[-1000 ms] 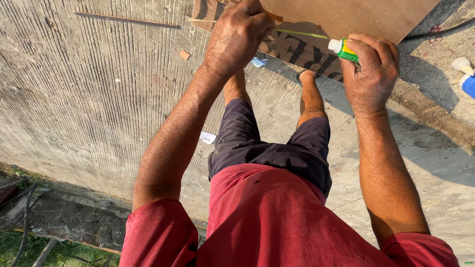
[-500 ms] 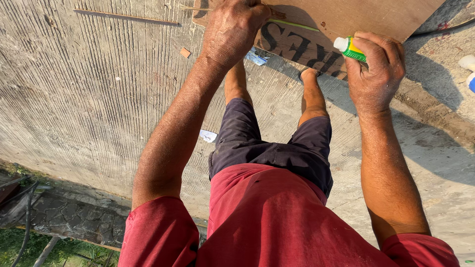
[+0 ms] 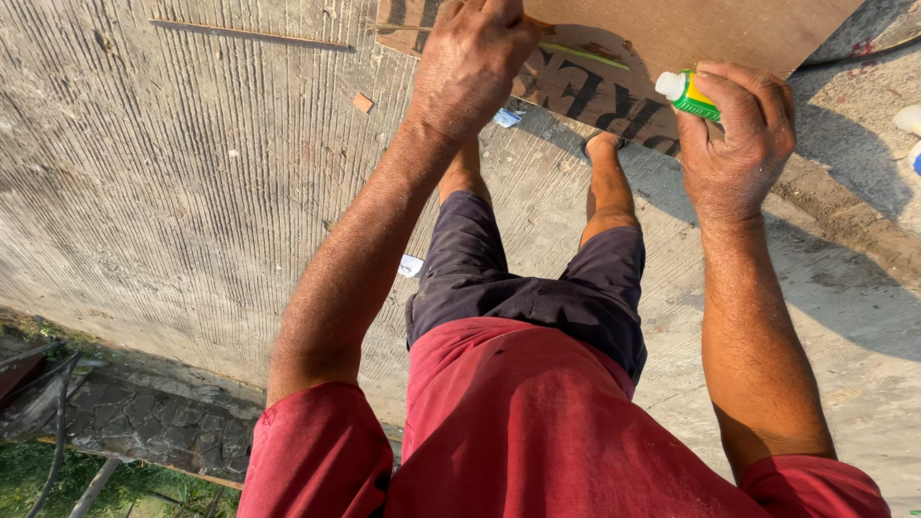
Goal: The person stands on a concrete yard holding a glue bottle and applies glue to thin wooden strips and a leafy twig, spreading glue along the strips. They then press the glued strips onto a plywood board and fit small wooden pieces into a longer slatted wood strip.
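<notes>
**Hands at the cardboard sheet**

Head view: the left hand [image 3: 475, 62] presses down closed on the cardboard sheet [image 3: 710, 29], pinning a thin green stick [image 3: 585, 56] there. Just right of the stick, over the sheet's near edge, the right hand [image 3: 739, 144] grips a green-and-yellow glue bottle [image 3: 689, 94], white cap pointing toward the stick.
</notes>
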